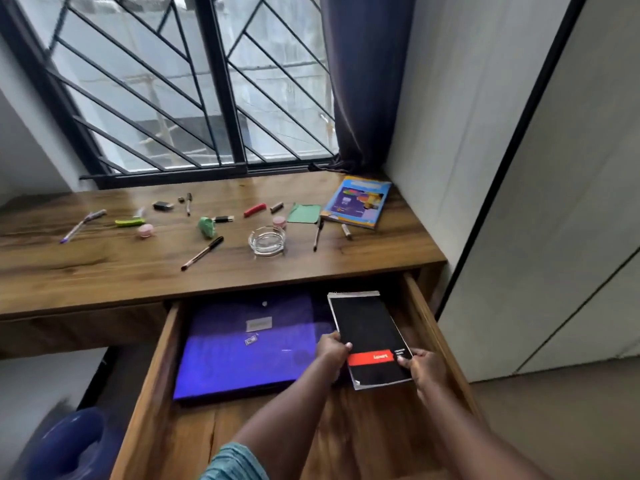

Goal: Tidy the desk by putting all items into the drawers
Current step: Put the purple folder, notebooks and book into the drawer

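Head view: hands (331, 353) (426, 372) grip a black notebook (367, 327) over the open drawer (194, 438) of a wooden desk (104, 271).

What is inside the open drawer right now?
In the drawer, a purple folder lies flat at left. The left hand and right hand hold a black notebook at right. Anything beneath those two is covered.

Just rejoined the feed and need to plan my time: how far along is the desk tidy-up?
Early stage. Done: the drawer is open and a purple folder lies inside. In hand: the left hand and right hand hold a black notebook over the drawer's right side. Left: the colourful book, glass ashtray, green paper, pens and other small bits are on the desk.
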Demonstrator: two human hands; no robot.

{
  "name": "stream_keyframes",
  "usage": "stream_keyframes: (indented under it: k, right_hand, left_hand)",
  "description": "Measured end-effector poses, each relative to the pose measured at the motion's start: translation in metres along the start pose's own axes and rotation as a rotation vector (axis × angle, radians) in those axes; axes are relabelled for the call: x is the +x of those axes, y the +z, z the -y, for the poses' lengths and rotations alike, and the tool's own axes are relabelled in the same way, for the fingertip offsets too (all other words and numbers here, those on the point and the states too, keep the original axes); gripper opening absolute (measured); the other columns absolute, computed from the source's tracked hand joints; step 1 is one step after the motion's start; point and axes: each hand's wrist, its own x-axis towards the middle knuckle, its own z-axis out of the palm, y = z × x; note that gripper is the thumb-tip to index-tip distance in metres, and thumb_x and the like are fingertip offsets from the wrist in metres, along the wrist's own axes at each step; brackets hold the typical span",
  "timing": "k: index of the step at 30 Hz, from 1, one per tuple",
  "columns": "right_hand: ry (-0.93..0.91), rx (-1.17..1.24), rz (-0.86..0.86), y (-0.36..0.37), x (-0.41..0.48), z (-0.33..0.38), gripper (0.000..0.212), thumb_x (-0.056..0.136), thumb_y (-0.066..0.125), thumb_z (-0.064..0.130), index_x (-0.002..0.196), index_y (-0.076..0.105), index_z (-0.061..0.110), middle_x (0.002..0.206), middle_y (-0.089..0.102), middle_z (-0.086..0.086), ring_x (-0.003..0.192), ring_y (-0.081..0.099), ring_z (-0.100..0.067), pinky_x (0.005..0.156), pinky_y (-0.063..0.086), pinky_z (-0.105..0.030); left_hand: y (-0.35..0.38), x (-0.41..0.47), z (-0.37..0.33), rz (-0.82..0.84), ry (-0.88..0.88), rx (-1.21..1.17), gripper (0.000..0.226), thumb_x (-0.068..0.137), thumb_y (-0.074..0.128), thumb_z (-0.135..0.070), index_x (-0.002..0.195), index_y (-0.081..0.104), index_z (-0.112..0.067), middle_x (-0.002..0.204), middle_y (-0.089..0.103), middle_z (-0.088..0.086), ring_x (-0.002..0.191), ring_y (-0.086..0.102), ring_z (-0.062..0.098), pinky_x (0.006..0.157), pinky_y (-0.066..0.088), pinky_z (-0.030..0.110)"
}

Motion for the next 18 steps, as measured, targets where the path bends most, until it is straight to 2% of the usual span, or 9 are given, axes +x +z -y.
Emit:
stream_keyframes:
  k: [2,4,5,8,10,12,14,18]
  right_hand:
    - [-0.018,-0.139,-0.044,-0.004,0.003,-0.001,0.038,0.079,0.069,-0.003,0.117,0.065,-0.001,0.110,0.069,-0.018,0.100,0.064,-0.030,0.074,0.041,-0.021]
    - [-0.061,-0.237,-0.045,-0.006,0.006,0.001,0.044,0.083,0.066,0.000,0.127,0.058,0.002,0.123,0.063,-0.017,0.113,0.058,-0.030,0.086,0.042,-0.025]
    - [-0.086,-0.283,-0.034,-0.007,0.009,0.003,0.046,0.084,0.065,0.000,0.129,0.055,0.003,0.125,0.061,-0.017,0.115,0.057,-0.030,0.090,0.042,-0.027]
    - [-0.121,-0.415,0.054,-0.005,0.018,0.006,0.056,0.081,0.071,0.008,0.133,0.050,0.005,0.129,0.059,-0.016,0.119,0.055,-0.029,0.097,0.042,-0.031]
    - [-0.093,-0.505,0.163,-0.003,0.023,0.007,0.085,0.074,0.079,0.015,0.144,0.032,0.008,0.144,0.042,-0.018,0.131,0.044,-0.031,0.107,0.037,-0.037]
    - [-0.077,-0.690,0.254,0.000,0.028,0.007,0.103,0.077,0.076,0.014,0.152,0.006,0.015,0.156,0.012,-0.020,0.142,0.025,-0.034,0.112,0.030,-0.041]
    - [-0.137,-0.877,0.268,0.001,0.031,0.005,0.099,0.083,0.069,0.009,0.153,-0.001,0.018,0.157,0.000,-0.018,0.144,0.019,-0.035,0.112,0.031,-0.040]
    - [-0.294,-1.000,0.156,0.003,0.039,0.001,0.070,0.093,0.056,0.012,0.151,0.016,0.014,0.154,0.015,-0.018,0.137,0.033,-0.033,0.108,0.035,-0.034]
  left_hand:
    - [0.010,0.004,-0.001,0.001,-0.028,0.116,0.018,0.087,0.062,-0.006,0.103,0.071,-0.010,0.109,0.070,0.007,0.102,0.066,0.022,0.092,0.053,0.029]
    - [0.014,0.006,-0.005,-0.030,-0.031,0.259,0.005,0.088,0.063,-0.013,0.089,0.068,-0.013,0.108,0.070,0.007,0.105,0.065,0.024,0.087,0.049,0.025]
    - [0.016,0.009,-0.006,-0.036,-0.028,0.308,0.005,0.089,0.062,-0.014,0.090,0.067,-0.013,0.111,0.069,0.008,0.107,0.064,0.024,0.087,0.048,0.025]
    - [0.024,0.023,-0.005,-0.012,-0.013,0.421,0.024,0.092,0.059,-0.016,0.113,0.065,-0.007,0.121,0.065,0.011,0.115,0.059,0.026,0.093,0.045,0.026]
    - [0.029,0.027,-0.008,0.037,-0.014,0.486,0.028,0.093,0.058,-0.018,0.118,0.061,-0.005,0.124,0.062,0.013,0.117,0.058,0.027,0.095,0.044,0.028]
    - [0.035,0.031,-0.012,0.076,-0.013,0.536,0.032,0.092,0.060,-0.018,0.119,0.058,-0.003,0.126,0.060,0.014,0.117,0.056,0.028,0.095,0.044,0.028]
    - [0.040,0.032,-0.017,0.084,-0.012,0.590,0.039,0.088,0.064,-0.016,0.123,0.055,0.000,0.128,0.057,0.016,0.118,0.056,0.028,0.095,0.045,0.029]
    - [0.048,0.032,-0.019,0.101,-0.008,0.628,0.059,0.088,0.062,-0.008,0.140,0.035,0.004,0.142,0.040,0.019,0.129,0.045,0.031,0.104,0.039,0.031]
